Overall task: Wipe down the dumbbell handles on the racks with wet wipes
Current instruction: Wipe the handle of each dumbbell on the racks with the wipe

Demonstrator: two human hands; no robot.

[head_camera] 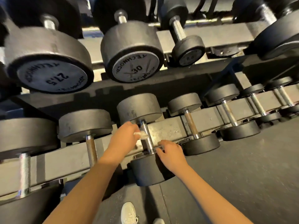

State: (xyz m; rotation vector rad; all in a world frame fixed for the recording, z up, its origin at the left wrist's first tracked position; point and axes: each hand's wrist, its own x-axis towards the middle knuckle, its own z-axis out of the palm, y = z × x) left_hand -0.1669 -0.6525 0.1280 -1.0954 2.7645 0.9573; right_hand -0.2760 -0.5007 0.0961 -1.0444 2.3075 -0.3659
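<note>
Fingers (160, 152) of the right hand (172, 155) are resting loosely bent, grasping nothing, on the near head (145, 170) of a dumbbell lying on the lower rack (163, 130). Just beyond, the left hand (124, 136) is pinching a crumpled white wet wipe (142, 134) and pressing it against that dumbbell's chrome handle (148, 141). Farther up, the 27.5 dumbbell (53, 76) and the 30 dumbbell (134, 68) are sitting on the upper rack (145, 88).

27.5 on left dumbbell cap (51, 76), 30 on middle cap (135, 68) (Technogym lettering on both), 7.5 on small cap (188, 58)
</note>
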